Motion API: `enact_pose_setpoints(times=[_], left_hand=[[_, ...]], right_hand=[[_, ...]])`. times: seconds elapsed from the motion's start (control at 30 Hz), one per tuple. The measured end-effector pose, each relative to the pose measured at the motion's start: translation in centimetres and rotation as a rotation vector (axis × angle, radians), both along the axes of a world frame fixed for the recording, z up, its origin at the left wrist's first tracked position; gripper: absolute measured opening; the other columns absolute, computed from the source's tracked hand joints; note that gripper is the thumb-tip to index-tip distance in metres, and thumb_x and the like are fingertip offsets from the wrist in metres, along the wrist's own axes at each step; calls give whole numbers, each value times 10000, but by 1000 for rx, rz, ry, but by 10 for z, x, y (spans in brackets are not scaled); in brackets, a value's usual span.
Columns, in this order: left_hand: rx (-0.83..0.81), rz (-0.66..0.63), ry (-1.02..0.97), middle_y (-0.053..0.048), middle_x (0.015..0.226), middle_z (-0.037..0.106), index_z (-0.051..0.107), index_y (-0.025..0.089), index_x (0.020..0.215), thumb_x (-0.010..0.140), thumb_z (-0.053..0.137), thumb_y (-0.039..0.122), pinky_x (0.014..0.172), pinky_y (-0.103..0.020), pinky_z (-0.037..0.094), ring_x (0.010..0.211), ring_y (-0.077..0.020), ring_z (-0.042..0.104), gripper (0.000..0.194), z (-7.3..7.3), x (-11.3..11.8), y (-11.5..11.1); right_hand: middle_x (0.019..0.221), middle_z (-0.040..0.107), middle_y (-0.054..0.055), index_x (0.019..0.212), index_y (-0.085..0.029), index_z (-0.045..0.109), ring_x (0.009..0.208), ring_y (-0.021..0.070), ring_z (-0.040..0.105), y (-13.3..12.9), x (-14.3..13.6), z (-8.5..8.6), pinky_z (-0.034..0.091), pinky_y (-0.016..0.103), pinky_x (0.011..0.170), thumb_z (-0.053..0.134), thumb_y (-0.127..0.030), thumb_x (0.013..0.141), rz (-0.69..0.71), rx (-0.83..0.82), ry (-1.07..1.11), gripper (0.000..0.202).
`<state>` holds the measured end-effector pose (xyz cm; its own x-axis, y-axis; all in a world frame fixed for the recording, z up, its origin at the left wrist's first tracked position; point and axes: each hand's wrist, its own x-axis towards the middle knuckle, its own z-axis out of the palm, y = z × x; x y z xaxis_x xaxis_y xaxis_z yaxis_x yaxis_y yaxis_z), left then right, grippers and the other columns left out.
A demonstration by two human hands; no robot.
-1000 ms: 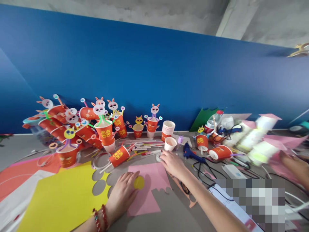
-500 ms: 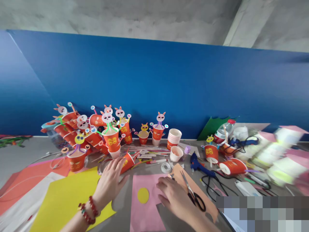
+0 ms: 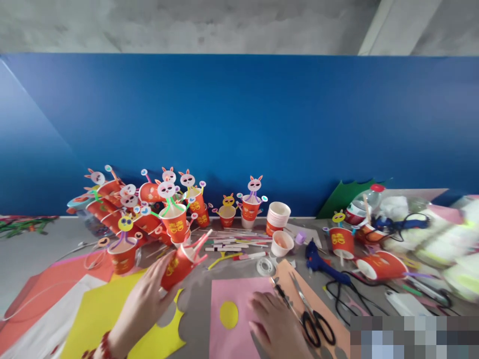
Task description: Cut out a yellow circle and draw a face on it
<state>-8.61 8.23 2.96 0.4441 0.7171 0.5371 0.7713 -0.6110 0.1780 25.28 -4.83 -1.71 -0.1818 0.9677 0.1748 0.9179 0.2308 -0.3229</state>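
My left hand (image 3: 145, 291) is closed around a red paper cup (image 3: 177, 267) with gold lettering, tilted and lifted above the table. Pink fuzzy stems, perhaps pipe cleaners, stick out of its mouth. My right hand (image 3: 275, 321) rests loosely, fingers apart, on the right edge of a sheet of pink paper (image 3: 220, 344), and holds nothing. On that sheet lies a yellow paper oval (image 3: 229, 314). Just right of my right hand, black-handled scissors (image 3: 310, 314) lie on orange paper (image 3: 286, 271). Yellow paper (image 3: 93, 314) with scalloped cut-outs is under my left forearm.
Decorated red cups with animal faces (image 3: 174, 222) crowd the back left. A cup stack (image 3: 278, 217), markers (image 3: 228, 248) and a tape roll (image 3: 265, 267) sit mid-table. At right are a blue glue gun (image 3: 320, 262) with black cords, a bottle (image 3: 368, 202) and a tipped cup (image 3: 385, 264).
My left hand has taken hold of the red cup that lay on its side, lifting and tilting it toward me. My right hand stays at the pink paper. The view has shifted slightly.
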Motion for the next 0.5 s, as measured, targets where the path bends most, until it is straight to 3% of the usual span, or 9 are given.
enact_pose_setpoints(times=[0.17, 0.33, 0.5], left_hand=[[-12, 37, 65, -160, 1357, 615, 356, 195, 1494, 968, 527, 446, 941, -411, 574, 1217, -325, 623, 607, 0, -25, -20], [-106, -31, 157, -117, 1408, 591, 361, 261, 1504, 920, 575, 319, 999, -402, 552, 1259, -310, 598, 624, -6, -8, -31], [-176, -46, 161, -132, 1420, 568, 323, 242, 1513, 921, 555, 271, 1030, -430, 527, 1275, -307, 581, 637, -11, 13, -17]], right_hand=[[1149, 699, 43, 1101, -254, 653, 1038, 248, 640, 5, 3, 4, 496, 361, 920, 602, -150, 841, 44, 55, 44, 284], [1132, 692, 62, 1080, -252, 674, 1031, 260, 644, 8, 3, 13, 517, 384, 903, 578, -119, 861, 48, -15, 82, 273], [1175, 682, 90, 1134, -233, 673, 1077, 283, 635, 7, 6, 12, 520, 408, 941, 609, -103, 858, 41, -47, 114, 312]])
